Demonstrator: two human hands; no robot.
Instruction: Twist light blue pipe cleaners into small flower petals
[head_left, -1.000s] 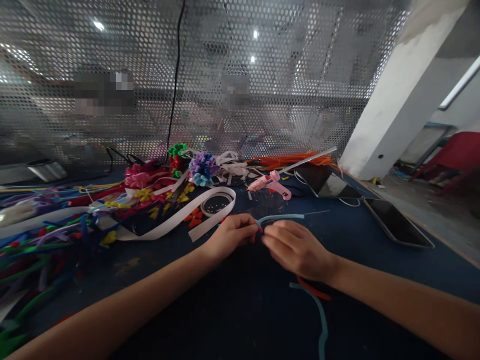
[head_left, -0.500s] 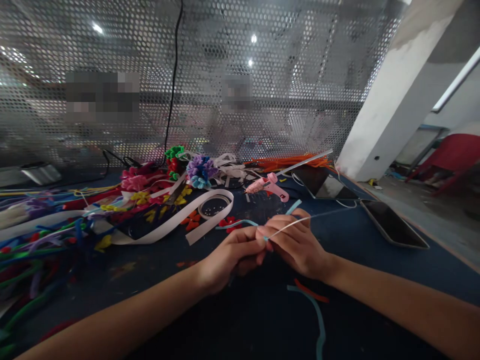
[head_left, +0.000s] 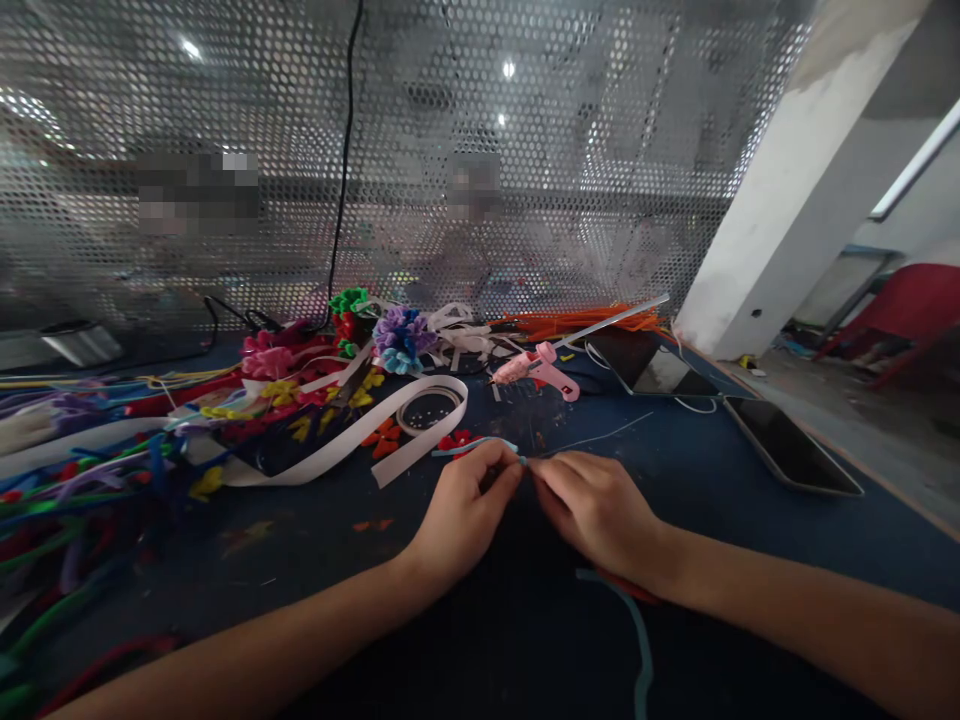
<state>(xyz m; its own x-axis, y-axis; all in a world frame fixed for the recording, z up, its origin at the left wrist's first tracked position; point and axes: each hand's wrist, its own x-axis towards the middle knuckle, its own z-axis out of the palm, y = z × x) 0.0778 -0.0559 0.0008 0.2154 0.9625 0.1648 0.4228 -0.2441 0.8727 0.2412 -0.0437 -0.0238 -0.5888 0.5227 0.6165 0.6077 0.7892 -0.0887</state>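
Observation:
My left hand and my right hand meet fingertip to fingertip over the dark blue table. Both pinch a light blue pipe cleaner, whose free end curves off to the left past my left fingers. A thin wire runs from the pinch to the right across the table. Another light blue pipe cleaner and a red one lie under my right wrist.
A pink glue gun lies behind my hands. White ribbon, pipe-cleaner flowers and loose pipe cleaners crowd the left. Two dark tablets lie at the right, orange pipe cleaners behind. A perforated metal screen closes the back.
My hands rose a little with the blue pipe cleaner and wire, then came back down to the table. The pipe cleaner's free end now points left instead of right.

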